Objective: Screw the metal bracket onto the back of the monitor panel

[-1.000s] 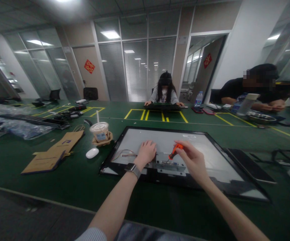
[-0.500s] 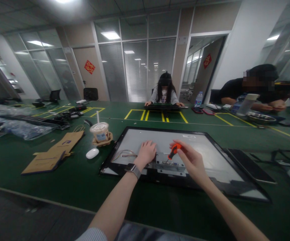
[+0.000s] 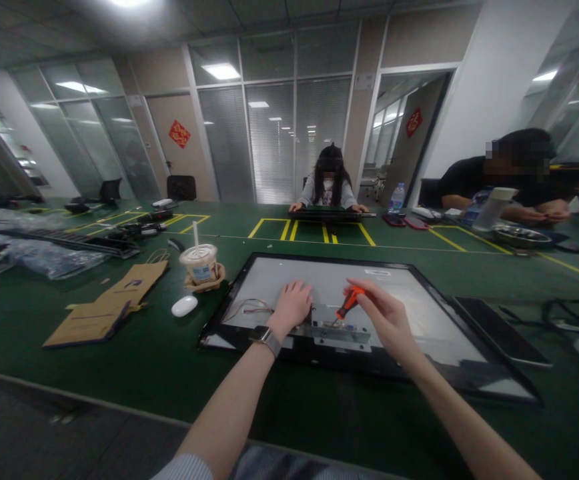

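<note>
A large flat display panel (image 3: 269, 270) with a black frame and a pale back lies on the green table before me. At its near edge is a metal bracket (image 3: 342, 338) with ports along it. My right hand (image 3: 384, 310) grips an orange and black screwdriver (image 3: 348, 303), tilted, its tip down at the bracket. My left hand (image 3: 293, 303), with a watch on the wrist, rests on the panel just left of the bracket, fingers stretched out. Thin wires (image 3: 249, 307) lie on the panel left of that hand.
On the left are a lidded cup with a straw (image 3: 199, 263), a white mouse (image 3: 184, 306) and brown paper bags (image 3: 109, 303). To the right lie a dark flat slab (image 3: 502, 330) and black cables (image 3: 569, 310). Two people sit across the table, one holding a dark panel (image 3: 329, 215).
My right hand has shifted slightly right and its grip on the screwdriver has turned, with the handle leaning further right. My left hand stays put.
</note>
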The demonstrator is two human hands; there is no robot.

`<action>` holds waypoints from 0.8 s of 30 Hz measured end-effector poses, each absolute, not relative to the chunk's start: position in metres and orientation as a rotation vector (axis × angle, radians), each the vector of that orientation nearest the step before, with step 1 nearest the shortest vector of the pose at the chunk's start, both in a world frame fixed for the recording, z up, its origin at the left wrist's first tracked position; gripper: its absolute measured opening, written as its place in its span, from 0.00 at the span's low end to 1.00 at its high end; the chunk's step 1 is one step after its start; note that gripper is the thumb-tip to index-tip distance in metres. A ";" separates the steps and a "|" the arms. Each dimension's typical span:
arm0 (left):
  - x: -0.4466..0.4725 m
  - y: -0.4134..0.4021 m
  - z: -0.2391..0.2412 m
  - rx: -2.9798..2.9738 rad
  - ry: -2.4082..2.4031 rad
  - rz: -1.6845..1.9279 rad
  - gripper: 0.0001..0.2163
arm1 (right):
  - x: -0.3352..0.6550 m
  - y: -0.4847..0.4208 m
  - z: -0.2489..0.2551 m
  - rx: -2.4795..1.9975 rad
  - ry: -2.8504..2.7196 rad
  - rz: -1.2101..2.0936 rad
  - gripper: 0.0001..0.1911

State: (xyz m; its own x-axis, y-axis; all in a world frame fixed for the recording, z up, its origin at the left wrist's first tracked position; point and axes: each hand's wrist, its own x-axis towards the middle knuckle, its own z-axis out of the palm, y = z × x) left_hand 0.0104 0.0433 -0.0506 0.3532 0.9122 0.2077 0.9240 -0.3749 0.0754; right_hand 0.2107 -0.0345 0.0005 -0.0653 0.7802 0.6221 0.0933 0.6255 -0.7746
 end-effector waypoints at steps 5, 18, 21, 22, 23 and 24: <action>0.011 0.044 -0.052 -2.531 -1.743 -0.322 0.19 | 0.210 -0.035 -0.002 -0.749 -1.561 0.692 0.14; 0.010 0.044 -0.052 -2.540 -1.739 -0.323 0.19 | 0.214 -0.030 -0.001 -0.808 -1.611 0.473 0.14; 0.010 0.045 -0.053 -2.539 -1.728 -0.330 0.19 | 0.214 -0.030 -0.004 -0.795 -1.617 0.480 0.15; 0.010 0.045 -0.053 -2.539 -1.728 -0.334 0.19 | 0.213 -0.030 -0.004 -0.787 -1.619 0.488 0.15; 0.010 0.045 -0.053 -2.539 -1.731 -0.335 0.19 | 0.213 -0.031 -0.005 -0.778 -1.619 0.498 0.15; 0.011 0.045 -0.053 -2.538 -1.735 -0.336 0.19 | 0.213 -0.031 -0.004 -0.770 -1.620 0.509 0.15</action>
